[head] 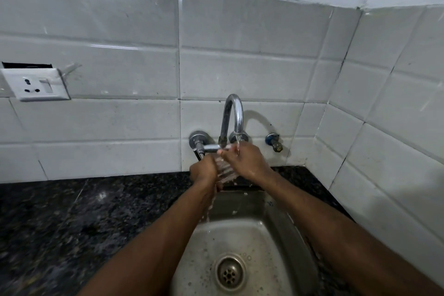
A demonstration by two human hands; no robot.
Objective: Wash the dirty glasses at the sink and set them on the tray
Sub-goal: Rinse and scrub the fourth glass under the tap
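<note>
Holding a clear ribbed glass (225,171) tilted between both hands, just above the back edge of the sink (266,233) and pretty much under the tap spout (234,113). The left hand (203,170) is curled round the glass from its left side and the right hand (246,161) wraps the other side, so both are gripping it. Can't tell exactly where the right fingertips sit though. A thin stream of water (237,144) comes off the spout and lands on the right hand, and more dribbles off the left wrist into the basin. The drain (230,271) sits in the wet steel basin below. The tap's lever handle (210,148) sticks out just behind the hands, and there's a small brass valve (275,143) on the wall to the right. Black speckled granite counter (72,211) runs either side of the sink, white tiles (120,74) behind, and a white wall socket (36,84) sits well off to the left.
</note>
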